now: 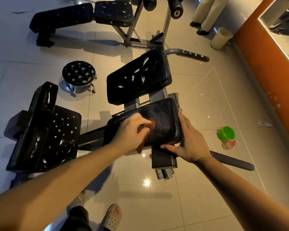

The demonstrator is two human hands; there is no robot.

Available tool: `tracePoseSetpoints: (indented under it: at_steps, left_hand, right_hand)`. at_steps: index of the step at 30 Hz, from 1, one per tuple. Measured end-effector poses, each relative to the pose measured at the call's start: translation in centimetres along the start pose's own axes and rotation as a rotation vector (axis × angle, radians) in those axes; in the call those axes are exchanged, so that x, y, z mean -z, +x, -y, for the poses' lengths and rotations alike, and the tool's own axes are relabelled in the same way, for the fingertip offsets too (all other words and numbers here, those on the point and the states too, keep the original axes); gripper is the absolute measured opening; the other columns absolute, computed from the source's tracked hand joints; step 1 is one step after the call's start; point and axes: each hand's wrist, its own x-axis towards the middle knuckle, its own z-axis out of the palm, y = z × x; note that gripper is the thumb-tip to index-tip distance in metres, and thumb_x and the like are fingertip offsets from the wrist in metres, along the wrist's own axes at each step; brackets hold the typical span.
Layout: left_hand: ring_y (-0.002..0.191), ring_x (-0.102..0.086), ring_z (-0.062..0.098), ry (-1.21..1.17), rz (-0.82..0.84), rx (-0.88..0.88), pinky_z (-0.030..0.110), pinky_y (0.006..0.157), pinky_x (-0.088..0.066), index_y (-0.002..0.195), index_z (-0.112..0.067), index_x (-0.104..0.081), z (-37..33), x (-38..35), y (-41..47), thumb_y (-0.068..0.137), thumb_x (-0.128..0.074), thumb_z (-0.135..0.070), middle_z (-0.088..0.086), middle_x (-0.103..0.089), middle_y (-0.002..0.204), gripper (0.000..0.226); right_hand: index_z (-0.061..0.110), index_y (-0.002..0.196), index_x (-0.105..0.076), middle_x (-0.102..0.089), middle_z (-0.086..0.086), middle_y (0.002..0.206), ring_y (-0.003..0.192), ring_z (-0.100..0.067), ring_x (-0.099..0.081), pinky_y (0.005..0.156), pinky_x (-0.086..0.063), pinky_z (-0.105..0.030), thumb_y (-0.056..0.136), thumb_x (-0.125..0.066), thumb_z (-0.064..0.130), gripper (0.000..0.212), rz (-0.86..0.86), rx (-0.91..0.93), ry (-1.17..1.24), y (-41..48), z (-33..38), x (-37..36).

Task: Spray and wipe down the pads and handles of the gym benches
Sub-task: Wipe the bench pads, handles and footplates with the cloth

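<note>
L hand, blurred, fingers curled on a brownish cloth, pressed to the near pad of the middle bench. R hand clamps that pad's near-right corner: thumb along the front edge, fingers up the side. Back pad just beyond has white foam streaks, same w/ the left bench. Grey handle sticks out by the R wrist. Green tub sits on the floor, off to the right.
</note>
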Motion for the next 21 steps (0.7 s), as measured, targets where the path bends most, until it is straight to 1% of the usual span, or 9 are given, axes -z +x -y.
tracePoseSetpoints:
  at_steps: [3,5,7,11,12,14,16,18,21]
  left_hand:
    - [0.105,-0.064,0.024,0.032,-0.152,0.401,0.03,0.087,-0.047,0.112,-0.02,-0.076,4.5,0.7,2.6,0.091,-0.072,-0.02,0.001,-0.07,0.108,0.022]
    - [0.104,-0.066,0.027,0.005,-0.226,0.556,0.028,0.082,-0.045,0.109,-0.022,-0.078,4.2,0.0,3.2,0.091,-0.071,-0.021,0.005,-0.073,0.108,0.019]
    - [0.103,-0.066,0.024,-0.057,-0.254,0.517,0.027,0.08,-0.046,0.11,-0.022,-0.077,0.7,-1.3,3.2,0.091,-0.071,-0.022,0.003,-0.073,0.108,0.02]
    - [0.108,-0.056,0.009,-0.139,-0.099,0.171,0.018,0.09,-0.045,0.121,-0.025,-0.071,-6.0,-3.0,0.3,0.094,-0.07,-0.026,-0.008,-0.061,0.112,0.027]
    - [0.107,-0.054,0.007,-0.123,-0.066,0.12,0.013,0.088,-0.041,0.123,-0.024,-0.069,-6.2,-2.9,-0.6,0.096,-0.068,-0.025,-0.01,-0.059,0.111,0.027]
    - [0.102,-0.053,0.007,-0.096,-0.071,0.128,0.012,0.085,-0.039,0.122,-0.021,-0.07,-3.9,-2.2,-1.9,0.097,-0.067,-0.024,-0.009,-0.057,0.106,0.025]
    - [0.101,-0.057,0.013,-0.058,-0.112,0.262,0.02,0.088,-0.045,0.116,-0.021,-0.072,0.5,-1.2,-2.3,0.094,-0.07,-0.023,-0.007,-0.059,0.104,0.022]
    - [0.104,-0.062,0.022,-0.014,-0.145,0.486,0.033,0.088,-0.05,0.114,-0.023,-0.074,5.8,0.3,-2.6,0.093,-0.071,-0.022,-0.001,-0.066,0.107,0.022]
    - [0.103,-0.067,0.028,0.006,-0.172,0.77,0.035,0.085,-0.054,0.118,-0.021,-0.074,10.1,1.9,-3.5,0.093,-0.072,-0.022,0.008,-0.073,0.111,0.025]
  right_hand:
    - [0.023,0.163,-0.006,-0.032,0.002,0.162,0.122,-0.023,-0.06,0.093,-0.058,-0.038,0.071,-0.065,0.086,0.127,0.002,0.001,-0.005,0.0,0.1,0.1]
    - [0.023,0.163,-0.003,-0.029,0.003,0.164,0.129,-0.023,-0.056,0.097,-0.057,-0.041,0.071,-0.066,0.086,0.128,0.011,-0.003,0.003,0.0,-0.1,0.1]
    - [0.023,0.164,-0.001,-0.025,0.002,0.166,0.137,-0.022,-0.049,0.102,-0.054,-0.044,0.07,-0.067,0.086,0.13,0.025,-0.006,0.014,0.2,-0.1,0.1]
    - [0.022,0.163,-0.008,-0.034,0.004,0.16,0.138,-0.016,-0.046,0.106,-0.051,-0.044,0.07,-0.075,0.078,0.128,0.032,0.022,0.113,0.6,-0.2,0.2]
    - [0.021,0.163,-0.009,-0.034,0.004,0.16,0.139,-0.016,-0.045,0.107,-0.05,-0.045,0.069,-0.077,0.076,0.128,0.032,0.024,0.131,0.6,-0.2,0.2]
    - [0.022,0.163,-0.007,-0.03,0.004,0.163,0.142,-0.017,-0.042,0.111,-0.047,-0.044,0.068,-0.078,0.076,0.13,0.033,0.004,0.124,0.5,-0.1,0.2]
    - [0.023,0.163,-0.004,-0.025,0.003,0.166,0.144,-0.019,-0.04,0.113,-0.044,-0.04,0.068,-0.075,0.079,0.131,0.028,-0.002,0.1,0.4,-0.2,0.1]
    - [0.024,0.163,-0.001,-0.02,0.003,0.168,0.147,-0.021,-0.037,0.114,-0.043,-0.044,0.068,-0.072,0.081,0.132,0.029,0.0,0.093,0.3,-0.3,0.1]
    - [0.028,0.163,0.0,-0.018,0.004,0.169,0.15,-0.021,-0.034,0.113,-0.045,-0.049,0.068,-0.073,0.082,0.131,0.028,-0.002,0.101,0.3,-0.3,0.1]
